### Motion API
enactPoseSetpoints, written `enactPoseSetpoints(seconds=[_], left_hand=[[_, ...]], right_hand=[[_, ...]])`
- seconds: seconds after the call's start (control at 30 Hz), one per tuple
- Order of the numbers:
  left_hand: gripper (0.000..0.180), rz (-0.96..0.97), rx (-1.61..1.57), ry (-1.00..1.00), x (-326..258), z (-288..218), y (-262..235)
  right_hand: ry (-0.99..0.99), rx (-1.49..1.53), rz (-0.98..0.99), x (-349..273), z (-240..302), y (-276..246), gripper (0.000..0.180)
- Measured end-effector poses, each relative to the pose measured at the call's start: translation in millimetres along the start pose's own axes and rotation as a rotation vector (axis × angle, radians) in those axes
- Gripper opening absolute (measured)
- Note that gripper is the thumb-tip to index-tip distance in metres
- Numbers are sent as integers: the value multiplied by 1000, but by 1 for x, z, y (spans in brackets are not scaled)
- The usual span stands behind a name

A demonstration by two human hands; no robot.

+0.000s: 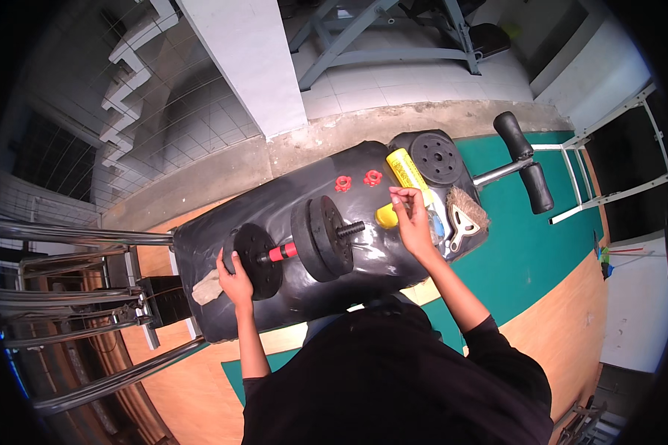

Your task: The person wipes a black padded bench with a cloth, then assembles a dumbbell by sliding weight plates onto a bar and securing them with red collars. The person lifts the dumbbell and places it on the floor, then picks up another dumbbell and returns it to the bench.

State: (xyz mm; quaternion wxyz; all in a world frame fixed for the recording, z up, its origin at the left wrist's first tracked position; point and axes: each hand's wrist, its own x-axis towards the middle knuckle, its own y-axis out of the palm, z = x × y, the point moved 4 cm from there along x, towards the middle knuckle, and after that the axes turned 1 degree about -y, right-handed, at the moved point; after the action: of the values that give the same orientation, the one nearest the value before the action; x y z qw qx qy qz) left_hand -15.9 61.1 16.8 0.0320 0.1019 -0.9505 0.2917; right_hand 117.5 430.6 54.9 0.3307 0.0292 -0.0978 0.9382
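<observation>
Black padded bench (289, 297) carries everything. Dumbbell (304, 241) lies along its middle; threaded bar end bare, two black plates beside red grip. Left hand (234, 282) wraps left-end plate (256, 261) — likely steadying against roll. Loose plate (436, 158) and yellow can (408, 174) at far right edge, crowded. Right hand (412, 219) pinches something small, unidentifiable. Two red collar nuts (358, 181) sit on open padding near far edge — room there.
</observation>
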Motion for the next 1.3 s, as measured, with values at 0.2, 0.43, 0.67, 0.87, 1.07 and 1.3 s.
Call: enactPoseSetpoints(seconds=[0.2,0.43,0.67,0.87,1.07,1.3], left_hand=[[41,23,102,39,4,8,-1],[39,94,35,5,10,10,1],[39,70,183,15,6,1,-1],[38,63,239,-14,7,4,-3],[38,68,162,-39,8,5,1],[37,17,87,-108,2,9,-1]], right_hand=[[3,-978,77,86,-86,-125,41],[-24,-1530,628,143,-176,-157,112],[-308,-1557,859,174,-175,-159,118],[-293,-1388,811,197,-152,-165,87],[62,-1113,459,230,-139,-175,78],[420,-49,167,222,-109,-198,53]])
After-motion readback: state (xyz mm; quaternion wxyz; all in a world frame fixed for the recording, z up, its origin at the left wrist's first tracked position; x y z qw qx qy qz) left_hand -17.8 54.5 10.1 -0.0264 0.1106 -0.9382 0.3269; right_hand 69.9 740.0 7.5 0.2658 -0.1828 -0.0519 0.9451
